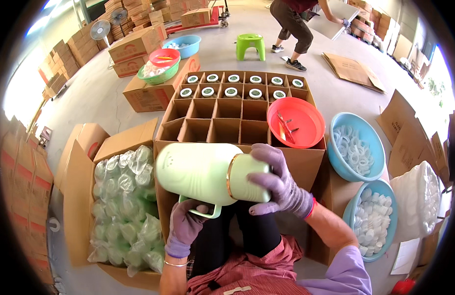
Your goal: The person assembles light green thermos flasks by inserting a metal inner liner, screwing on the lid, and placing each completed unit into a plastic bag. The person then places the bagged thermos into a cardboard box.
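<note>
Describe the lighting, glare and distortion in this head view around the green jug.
Head view: even daylight, blown-out white glare at the far left and right rims; strong fisheye bending, so the divider box edges bow and black corners frame the picture; the jug, held by the left hand and right hand, is sharp with only a soft sheen; shadows are faint.

A jug [203, 173] lies on its side near the person, held between the left hand [185, 223] below and the right hand [279, 182] at its lid end. Just beyond it stands a divided carton [227, 115], with lidded jars [232, 84] in its far cells and a basin [295, 122] resting on its right corner. A box of wrapped jugs [122, 206] lies to the left, two bowls of caps [357, 147] to the right, and a stool [250, 45] far behind.
</note>
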Available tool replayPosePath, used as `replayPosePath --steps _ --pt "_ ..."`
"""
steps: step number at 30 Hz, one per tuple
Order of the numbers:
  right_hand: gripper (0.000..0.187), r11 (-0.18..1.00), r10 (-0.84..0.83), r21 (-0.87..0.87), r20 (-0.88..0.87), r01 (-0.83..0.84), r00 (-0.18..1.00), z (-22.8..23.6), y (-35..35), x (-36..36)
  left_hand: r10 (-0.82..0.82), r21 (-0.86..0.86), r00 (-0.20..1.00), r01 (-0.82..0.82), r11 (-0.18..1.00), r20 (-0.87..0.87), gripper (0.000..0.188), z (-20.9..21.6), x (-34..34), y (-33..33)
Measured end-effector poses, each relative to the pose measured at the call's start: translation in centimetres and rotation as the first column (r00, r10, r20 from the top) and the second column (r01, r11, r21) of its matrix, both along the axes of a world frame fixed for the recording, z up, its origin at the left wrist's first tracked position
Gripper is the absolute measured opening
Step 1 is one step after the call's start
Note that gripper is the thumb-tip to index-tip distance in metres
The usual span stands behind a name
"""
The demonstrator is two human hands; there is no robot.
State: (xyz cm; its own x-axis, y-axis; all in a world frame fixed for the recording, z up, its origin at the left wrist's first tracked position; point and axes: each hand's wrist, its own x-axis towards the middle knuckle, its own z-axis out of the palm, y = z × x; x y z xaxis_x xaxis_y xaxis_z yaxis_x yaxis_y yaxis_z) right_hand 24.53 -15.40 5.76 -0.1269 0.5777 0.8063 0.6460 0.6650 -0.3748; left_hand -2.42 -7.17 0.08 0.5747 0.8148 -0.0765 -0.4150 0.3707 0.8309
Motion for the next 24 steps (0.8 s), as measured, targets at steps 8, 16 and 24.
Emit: replayPosePath --steps 8,16,24 --pt "0.065 0.455 -0.159 -0.248 -0.968 -0.855 0.197 -2.7 1.9 -1.4 0.129 0.717 0.944 0.138 0.684 -0.305 0.048 2.9 -3.4 0.5" --pt "0.066 0.355 0.134 -0.619 -0.708 -0.700 0.694 -0.5 3.4 -0.7 0.500 0.878 0.743 0.472 0.078 -0.444 0.040 -2.1 -7.0 -2.6" --pt "0.039 0.299 0.461 -0.771 -0.400 -0.563 0.792 -3.1 6.1 -7.6 0.702 0.852 0.505 0.150 0.502 -0.503 0.047 -5.6 -16.3 4.7"
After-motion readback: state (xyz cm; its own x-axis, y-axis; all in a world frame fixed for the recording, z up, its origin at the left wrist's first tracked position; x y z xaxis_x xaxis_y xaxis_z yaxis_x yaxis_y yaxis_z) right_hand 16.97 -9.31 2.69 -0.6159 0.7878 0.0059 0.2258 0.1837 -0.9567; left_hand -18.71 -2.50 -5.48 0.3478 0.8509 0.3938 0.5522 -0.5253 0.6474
